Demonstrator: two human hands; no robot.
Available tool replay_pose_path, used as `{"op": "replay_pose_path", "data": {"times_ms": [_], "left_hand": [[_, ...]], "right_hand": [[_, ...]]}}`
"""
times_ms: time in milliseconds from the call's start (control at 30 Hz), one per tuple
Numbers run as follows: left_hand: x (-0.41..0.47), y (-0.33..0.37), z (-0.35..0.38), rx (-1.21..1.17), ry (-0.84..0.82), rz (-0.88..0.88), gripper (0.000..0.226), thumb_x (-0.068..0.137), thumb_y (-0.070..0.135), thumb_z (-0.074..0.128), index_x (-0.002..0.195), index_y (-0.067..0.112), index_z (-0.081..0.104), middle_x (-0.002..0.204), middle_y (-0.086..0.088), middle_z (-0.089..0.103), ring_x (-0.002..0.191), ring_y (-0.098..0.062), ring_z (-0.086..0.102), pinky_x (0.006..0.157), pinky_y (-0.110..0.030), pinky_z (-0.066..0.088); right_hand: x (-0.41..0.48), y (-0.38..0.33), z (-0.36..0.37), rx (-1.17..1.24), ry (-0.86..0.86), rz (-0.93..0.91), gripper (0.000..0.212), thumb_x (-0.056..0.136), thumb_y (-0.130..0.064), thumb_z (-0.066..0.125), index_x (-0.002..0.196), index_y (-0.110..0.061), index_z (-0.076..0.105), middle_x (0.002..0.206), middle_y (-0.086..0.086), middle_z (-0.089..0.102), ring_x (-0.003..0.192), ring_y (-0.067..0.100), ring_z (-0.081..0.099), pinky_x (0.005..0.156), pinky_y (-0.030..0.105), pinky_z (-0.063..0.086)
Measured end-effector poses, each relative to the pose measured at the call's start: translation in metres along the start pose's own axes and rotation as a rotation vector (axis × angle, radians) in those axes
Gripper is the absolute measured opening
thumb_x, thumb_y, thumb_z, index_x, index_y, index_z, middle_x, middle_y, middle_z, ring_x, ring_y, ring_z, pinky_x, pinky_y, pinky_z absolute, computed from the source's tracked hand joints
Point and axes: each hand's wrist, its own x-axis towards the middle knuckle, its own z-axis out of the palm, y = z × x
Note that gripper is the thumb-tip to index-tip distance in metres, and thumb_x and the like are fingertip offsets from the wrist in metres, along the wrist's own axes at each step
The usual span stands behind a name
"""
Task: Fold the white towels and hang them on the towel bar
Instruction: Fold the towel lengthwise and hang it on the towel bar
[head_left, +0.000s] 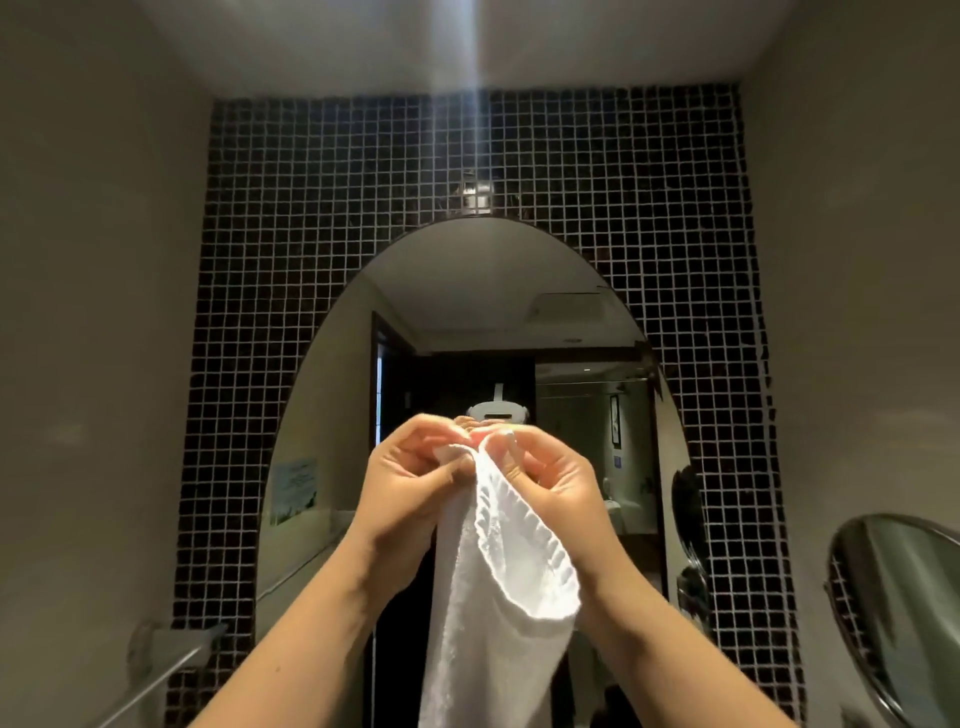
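Note:
A white towel (493, 597) hangs down in front of me, held up at chest height before the oval mirror. My left hand (410, 483) and my right hand (545, 483) meet at its top edge, and the fingers of both pinch the towel's upper corners together. The cloth drops from there out of the bottom of the view, with one hemmed edge looping out to the right. A chrome towel bar (156, 680) runs along the left wall at the lower left, with nothing on it that I can see.
An oval mirror (332, 415) hangs on the dark mosaic tile wall (311, 208) straight ahead. A round swivel mirror (904, 608) juts from the right wall at the lower right. Plain walls close in on both sides.

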Motion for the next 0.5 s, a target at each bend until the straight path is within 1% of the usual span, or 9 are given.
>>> {"op": "replay_pose_path", "data": {"times_ms": [67,100,200,267,333,367,433,467,500], "left_hand": [[-0.001,-0.003,0.002,-0.110,-0.030,-0.036,0.038,0.059,0.025,0.095,0.080,0.015,0.065,0.075,-0.002,0.068,0.064,-0.016,0.067,0.058,-0.026,0.056],[-0.002,-0.004,0.002,-0.142,-0.039,-0.057,0.039,0.058,0.025,0.095,0.080,0.016,0.065,0.074,0.000,0.068,0.062,-0.014,0.067,0.056,-0.025,0.056],[-0.003,-0.010,0.006,-0.152,-0.053,-0.109,0.040,0.052,0.031,0.098,0.075,0.020,0.066,0.072,-0.003,0.068,0.062,-0.015,0.068,0.056,-0.026,0.056],[-0.004,-0.011,0.011,-0.123,-0.059,-0.156,0.047,0.045,0.039,0.100,0.075,0.024,0.067,0.072,-0.002,0.069,0.063,-0.015,0.069,0.057,-0.026,0.057],[-0.006,-0.011,0.016,-0.077,-0.063,-0.208,0.064,0.041,0.044,0.099,0.089,0.025,0.062,0.073,0.004,0.070,0.062,-0.011,0.069,0.056,-0.023,0.056],[-0.006,-0.009,0.019,-0.043,-0.060,-0.229,0.077,0.039,0.048,0.098,0.098,0.024,0.055,0.073,0.007,0.071,0.061,-0.009,0.069,0.054,-0.020,0.055],[-0.007,-0.008,0.018,0.057,-0.035,-0.237,0.095,0.035,0.058,0.096,0.106,0.024,0.043,0.078,0.013,0.072,0.064,-0.007,0.070,0.055,-0.018,0.054],[-0.007,-0.008,0.016,0.118,-0.020,-0.234,0.099,0.033,0.063,0.094,0.108,0.027,0.040,0.084,0.014,0.072,0.068,-0.006,0.071,0.058,-0.019,0.055],[-0.008,-0.008,0.014,0.177,0.000,-0.237,0.102,0.032,0.068,0.091,0.110,0.030,0.038,0.094,0.010,0.071,0.074,-0.008,0.072,0.062,-0.021,0.055]], "right_hand": [[-0.003,-0.003,-0.004,0.038,-0.054,0.087,0.043,0.076,-0.039,0.075,0.106,-0.009,0.076,0.109,0.015,0.077,0.098,0.025,0.074,0.080,0.031,0.059],[-0.004,-0.002,-0.007,0.040,-0.071,0.132,0.047,0.075,-0.040,0.076,0.112,-0.011,0.074,0.112,0.012,0.077,0.104,0.025,0.074,0.086,0.033,0.059],[-0.006,0.002,-0.014,0.063,-0.137,0.271,0.054,0.083,-0.035,0.075,0.132,-0.016,0.066,0.126,0.007,0.073,0.119,0.027,0.069,0.104,0.043,0.052],[-0.007,0.004,-0.019,0.071,-0.183,0.310,0.062,0.083,-0.038,0.076,0.141,-0.023,0.059,0.133,0.002,0.069,0.123,0.026,0.067,0.107,0.045,0.050],[-0.008,0.003,-0.024,0.040,-0.221,0.323,0.073,0.077,-0.048,0.079,0.144,-0.030,0.055,0.137,-0.001,0.067,0.125,0.024,0.065,0.108,0.046,0.049],[-0.008,0.002,-0.026,0.023,-0.237,0.329,0.073,0.077,-0.050,0.079,0.143,-0.030,0.057,0.136,0.000,0.068,0.124,0.023,0.066,0.107,0.046,0.050],[-0.010,0.000,-0.030,-0.001,-0.245,0.348,0.063,0.079,-0.049,0.074,0.135,-0.023,0.065,0.127,0.009,0.071,0.114,0.024,0.070,0.101,0.044,0.053],[-0.010,0.000,-0.031,-0.025,-0.230,0.349,0.058,0.079,-0.049,0.072,0.128,-0.018,0.070,0.121,0.014,0.073,0.106,0.025,0.071,0.096,0.042,0.055],[-0.010,0.001,-0.034,-0.050,-0.209,0.340,0.054,0.080,-0.048,0.072,0.123,-0.015,0.073,0.116,0.016,0.074,0.101,0.026,0.072,0.091,0.039,0.056]]}}
